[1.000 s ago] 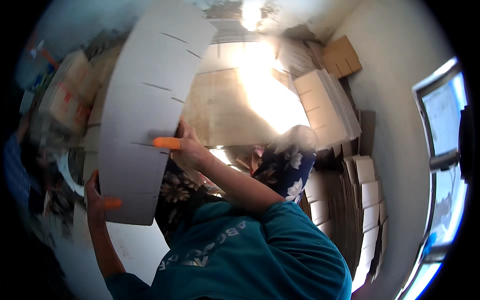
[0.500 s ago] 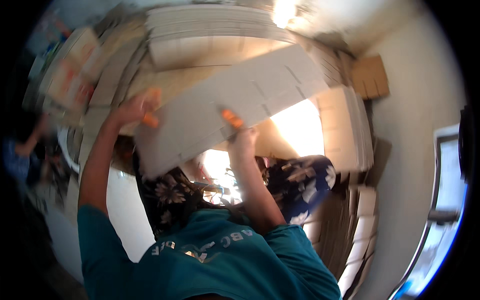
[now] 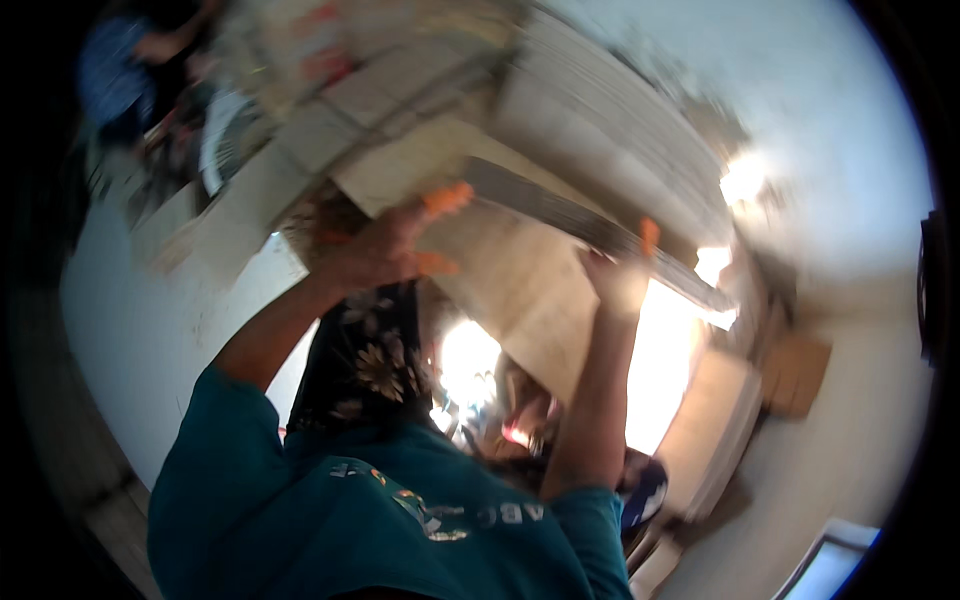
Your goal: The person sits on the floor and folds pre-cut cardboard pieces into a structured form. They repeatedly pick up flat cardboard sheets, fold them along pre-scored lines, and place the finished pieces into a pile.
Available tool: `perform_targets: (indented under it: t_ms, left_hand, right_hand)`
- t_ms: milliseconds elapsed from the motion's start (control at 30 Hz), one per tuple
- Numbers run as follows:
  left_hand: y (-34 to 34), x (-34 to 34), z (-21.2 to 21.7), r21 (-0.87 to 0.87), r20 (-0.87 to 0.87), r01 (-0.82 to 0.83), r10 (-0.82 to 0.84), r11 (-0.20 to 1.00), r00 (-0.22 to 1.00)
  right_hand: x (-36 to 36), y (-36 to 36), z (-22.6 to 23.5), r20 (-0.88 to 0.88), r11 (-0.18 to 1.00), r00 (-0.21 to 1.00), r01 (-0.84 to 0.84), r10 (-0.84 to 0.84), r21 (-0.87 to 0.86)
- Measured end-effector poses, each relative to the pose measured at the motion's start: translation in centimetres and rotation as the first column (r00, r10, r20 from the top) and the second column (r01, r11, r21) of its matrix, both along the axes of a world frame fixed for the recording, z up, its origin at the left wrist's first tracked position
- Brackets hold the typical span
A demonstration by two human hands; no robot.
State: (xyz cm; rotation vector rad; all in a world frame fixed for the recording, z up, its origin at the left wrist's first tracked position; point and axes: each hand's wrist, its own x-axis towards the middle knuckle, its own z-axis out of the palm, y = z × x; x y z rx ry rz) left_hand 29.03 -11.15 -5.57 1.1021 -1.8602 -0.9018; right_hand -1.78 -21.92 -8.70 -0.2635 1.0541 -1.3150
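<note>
Both my hands hold up a large flat grey cardboard sheet (image 3: pixel 560 210), seen almost edge-on and slanting down to the right. My left hand (image 3: pixel 385 248), with orange fingertip covers, grips its left end. Further right, my right hand (image 3: pixel 615 272) clasps the sheet's lower edge, an orange-tipped finger over the edge. Below the sheet lies a brown flattened carton (image 3: pixel 520 290). My teal shirt and a dark flowered cloth (image 3: pixel 365 370) fill the lower middle. The picture is blurred.
A tall stack of flat cardboard sheets (image 3: pixel 620 110) rises at the upper right. Brown boxes (image 3: pixel 795 375) and pale sheets stand at the right. Another person in blue (image 3: pixel 120 50) is at the upper left. A window (image 3: pixel 830 565) shows at the lower right.
The sheet has swung from upright on my left to a low slant across the middle, now seen edge-on. Both hands kept hold, and the view has tilted.
</note>
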Motion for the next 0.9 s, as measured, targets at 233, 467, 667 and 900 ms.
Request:
perform_targets:
  t_ms: [233, 467, 667, 900]
  left_hand:
    - [3.6, 4.8, -1.4, 0.190, -0.021, -0.145, 0.152, 0.971, 0.988]
    - [14.9, 10.5, -8.5, 0.178, 0.076, -0.524, 0.520, 0.833, 0.851]
    - [21.0, 12.1, -12.3, 0.351, 0.114, -0.597, 0.599, 0.722, 0.792]
    - [23.1, 13.2, -16.6, 0.402, 0.068, -0.646, 0.683, 0.649, 0.728]
  right_hand:
    - [-4.6, -7.4, -0.6, -0.210, 0.986, 0.978, 0.030, 0.005, 0.165]
    - [0.8, -2.9, -10.5, -0.339, 0.986, 0.929, -0.106, 0.146, 0.132]
    - [0.6, -9.1, -10.6, -0.288, 0.995, 0.957, -0.010, 0.038, 0.101]
    - [-1.0, -9.6, -10.0, -0.417, 0.950, 0.872, -0.147, 0.256, 0.276]
